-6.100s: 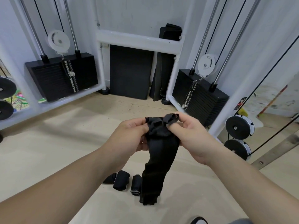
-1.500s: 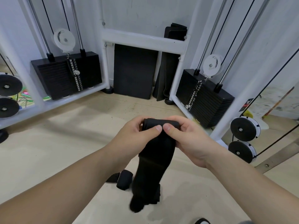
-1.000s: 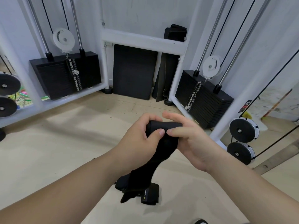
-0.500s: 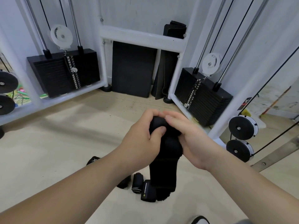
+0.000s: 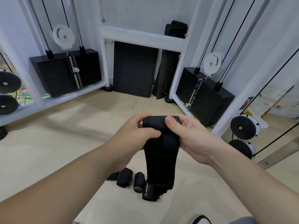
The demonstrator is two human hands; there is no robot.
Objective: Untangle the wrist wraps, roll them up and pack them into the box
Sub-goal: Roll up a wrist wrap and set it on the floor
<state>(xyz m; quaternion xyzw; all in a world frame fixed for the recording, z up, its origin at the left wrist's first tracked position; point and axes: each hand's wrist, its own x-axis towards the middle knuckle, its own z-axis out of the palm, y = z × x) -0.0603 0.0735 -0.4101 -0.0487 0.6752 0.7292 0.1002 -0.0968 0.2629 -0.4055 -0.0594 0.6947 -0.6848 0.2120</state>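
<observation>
White cable-machine frame (image 5: 142, 40) across the back wall, standing on a pale wooden floor (image 5: 64, 135). Black left weight stack (image 5: 53, 73) and black right weight stack (image 5: 208, 101) inside it, each under a white pulley: left pulley (image 5: 63, 36), right pulley (image 5: 212, 63). Between the stacks, a black foam pad (image 5: 134, 68) leaning on the wall, with a dark folded mat (image 5: 166, 73) upright just beside it. Black left discs (image 5: 8, 82) at the far left edge, black right discs (image 5: 244, 127) at right. Metal strip (image 5: 275, 152) flat on the floor near the right discs.

black wrap (image 5: 112, 176): half behind left forearm (image 5: 77, 178) | shoe (image 5: 201, 220): cut by bottom edge
</observation>
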